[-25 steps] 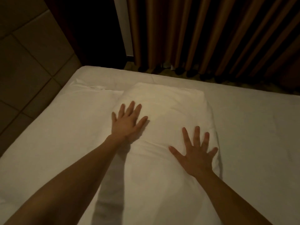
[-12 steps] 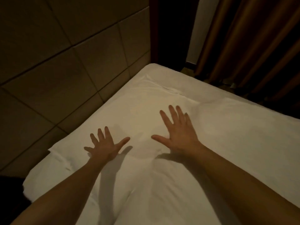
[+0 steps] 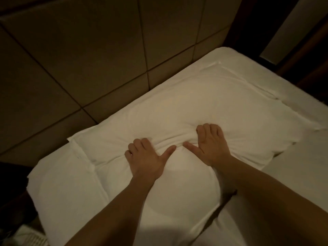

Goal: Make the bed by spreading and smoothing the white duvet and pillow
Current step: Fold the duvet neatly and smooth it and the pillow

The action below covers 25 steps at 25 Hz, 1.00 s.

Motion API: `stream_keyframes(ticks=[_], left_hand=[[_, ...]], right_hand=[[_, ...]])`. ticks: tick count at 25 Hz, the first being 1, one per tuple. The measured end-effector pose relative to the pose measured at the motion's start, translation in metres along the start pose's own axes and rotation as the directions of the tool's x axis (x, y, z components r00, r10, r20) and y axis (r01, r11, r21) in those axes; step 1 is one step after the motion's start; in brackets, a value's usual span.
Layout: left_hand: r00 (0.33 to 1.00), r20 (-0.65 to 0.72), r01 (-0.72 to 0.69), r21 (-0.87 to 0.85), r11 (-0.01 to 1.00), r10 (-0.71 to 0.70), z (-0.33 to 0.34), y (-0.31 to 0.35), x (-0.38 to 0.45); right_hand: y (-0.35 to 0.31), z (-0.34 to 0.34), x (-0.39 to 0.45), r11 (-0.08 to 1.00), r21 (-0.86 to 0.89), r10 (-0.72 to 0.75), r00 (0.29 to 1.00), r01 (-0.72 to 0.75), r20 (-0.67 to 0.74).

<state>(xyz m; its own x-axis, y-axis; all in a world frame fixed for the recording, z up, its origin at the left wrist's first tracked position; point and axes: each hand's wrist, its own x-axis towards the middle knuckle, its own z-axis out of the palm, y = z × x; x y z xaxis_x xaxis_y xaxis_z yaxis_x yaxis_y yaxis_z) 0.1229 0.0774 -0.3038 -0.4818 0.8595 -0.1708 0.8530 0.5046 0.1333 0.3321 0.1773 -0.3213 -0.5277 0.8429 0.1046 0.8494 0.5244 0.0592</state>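
Observation:
A white pillow (image 3: 204, 103) lies on the white bed, close to the padded headboard. Both of my hands sit side by side on its middle. My left hand (image 3: 145, 157) digs its curled fingers into the pillow fabric, thumb stretched to the right. My right hand (image 3: 212, 144) does the same, thumb pointing left, so the two thumbs nearly meet. The cloth bunches into creases under the fingertips, and the near half of the pillow (image 3: 177, 192) bulges up between my forearms. More white bedding (image 3: 62, 183) lies flat at the left; whether it is duvet or a second pillow I cannot tell.
The brown panelled headboard (image 3: 88, 59) runs along the upper left, right against the bed edge. The white sheet (image 3: 292, 166) extends to the right. A dark frame and curtain (image 3: 319, 41) stand past the far corner. The room is dim.
My hands, flat and spread apart on the pillow before, have come together and their fingers have curled into the fabric. The view has swung left toward the headboard.

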Motion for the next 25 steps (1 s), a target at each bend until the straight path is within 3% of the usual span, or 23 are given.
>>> stream_keyframes(ticks=[2,6,8,11,18,22,25], left_hand=[[1.0,-0.021,-0.012,0.006,1.0,0.012,0.013,0.0,0.009],[0.999,0.023,-0.023,-0.047,0.999,0.024,0.004,-0.013,0.02],[0.998,0.039,-0.037,-0.086,0.996,0.041,-0.017,-0.02,0.018],[0.999,-0.006,-0.039,-0.11,0.993,0.038,-0.079,-0.016,0.012],[0.934,-0.358,-0.109,-0.301,0.947,-0.007,-0.293,-0.017,-0.033],[0.898,-0.439,-0.162,-0.386,0.908,-0.026,-0.392,-0.016,-0.116],[0.88,-0.474,-0.223,-0.471,0.854,-0.031,-0.427,0.009,-0.203]], right_hand=[[0.001,0.012,0.01,1.0,-0.015,0.014,0.999,-0.014,-0.033],[-0.003,-0.004,0.031,0.995,-0.033,0.096,0.98,-0.091,0.172],[-0.002,-0.028,0.038,0.997,-0.058,0.063,0.982,-0.053,0.176],[0.005,-0.09,0.046,0.999,-0.043,0.002,0.998,0.001,0.058],[-0.012,-0.299,0.071,1.0,0.029,0.0,0.975,0.006,-0.223],[-0.013,-0.42,0.031,0.996,0.05,-0.048,0.916,0.074,-0.399],[0.006,-0.485,-0.03,0.984,0.105,-0.069,0.846,0.146,-0.528]])
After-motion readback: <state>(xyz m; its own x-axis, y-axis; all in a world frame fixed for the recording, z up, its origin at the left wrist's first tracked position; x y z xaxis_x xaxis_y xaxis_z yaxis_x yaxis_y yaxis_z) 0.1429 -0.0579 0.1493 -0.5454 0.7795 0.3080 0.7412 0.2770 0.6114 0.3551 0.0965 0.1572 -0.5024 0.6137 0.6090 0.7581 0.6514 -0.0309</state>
